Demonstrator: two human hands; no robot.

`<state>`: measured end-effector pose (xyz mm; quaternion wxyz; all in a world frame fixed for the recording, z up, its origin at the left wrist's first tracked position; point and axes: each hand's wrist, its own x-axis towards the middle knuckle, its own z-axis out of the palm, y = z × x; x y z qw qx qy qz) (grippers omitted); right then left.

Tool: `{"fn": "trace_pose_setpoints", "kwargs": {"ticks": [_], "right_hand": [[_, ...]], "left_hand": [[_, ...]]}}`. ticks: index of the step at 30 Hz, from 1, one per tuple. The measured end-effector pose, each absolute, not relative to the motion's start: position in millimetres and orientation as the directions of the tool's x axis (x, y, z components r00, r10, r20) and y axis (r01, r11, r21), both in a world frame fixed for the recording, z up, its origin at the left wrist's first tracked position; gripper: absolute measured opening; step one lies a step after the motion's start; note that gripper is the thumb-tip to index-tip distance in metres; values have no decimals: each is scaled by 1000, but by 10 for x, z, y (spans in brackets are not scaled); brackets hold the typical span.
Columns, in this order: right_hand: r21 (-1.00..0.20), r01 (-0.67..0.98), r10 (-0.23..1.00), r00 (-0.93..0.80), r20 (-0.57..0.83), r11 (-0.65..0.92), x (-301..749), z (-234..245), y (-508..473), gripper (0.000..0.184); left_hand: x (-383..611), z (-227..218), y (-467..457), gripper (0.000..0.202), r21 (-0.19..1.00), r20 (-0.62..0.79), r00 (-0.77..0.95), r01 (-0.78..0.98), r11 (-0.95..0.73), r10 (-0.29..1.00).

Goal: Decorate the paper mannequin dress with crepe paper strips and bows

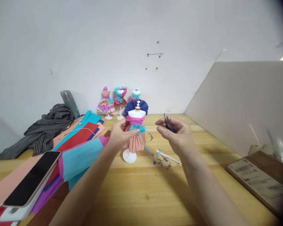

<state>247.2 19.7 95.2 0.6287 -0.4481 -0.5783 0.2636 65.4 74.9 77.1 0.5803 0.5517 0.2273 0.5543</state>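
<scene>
A small white mannequin (136,113) wears a pink bodice, a peach pleated skirt (135,143) and a dark blue pleated fan behind its shoulders. My left hand (121,133) grips it at the waist, the thumb pressed on a teal paper rosette (138,128). From the rosette a thin teal strip trails down to the right. The mannequin's round white base (129,156) tilts toward me. To the right, my right hand (175,130) is closed around small dark blue scissors (168,123), blades pointing up, apart from the mannequin.
Paper scraps (163,160) and a white strip (168,157) lie on the wooden table (141,194). Three dressed mannequins (106,103) stand by the wall. Coloured paper sheets (82,160), a phone (33,179), striped cloth (49,125) and a bottle (70,102) are left; a brown package (261,179) is right.
</scene>
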Motion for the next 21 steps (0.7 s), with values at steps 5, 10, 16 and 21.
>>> {"fn": "trace_pose_setpoints", "kwargs": {"ticks": [5, 10, 16, 21], "right_hand": [[-842, 216, 799, 270, 538, 494, 2444, 1004, 196, 15], [-831, 154, 789, 263, 556, 534, 2498, 996, 224, 23], [-858, 112, 849, 131, 513, 501, 2567, 981, 210, 30], [-886, 116, 892, -1, 451, 448, 2593, 986, 185, 40]], "left_hand": [[742, 653, 733, 40, 915, 337, 304, -330, -233, 891], [793, 613, 695, 37, 932, 296, 405, -319, -169, 865], [809, 621, 702, 38, 933, 225, 404, -350, -77, 887], [762, 658, 745, 42, 937, 142, 346, -350, -13, 928]]}}
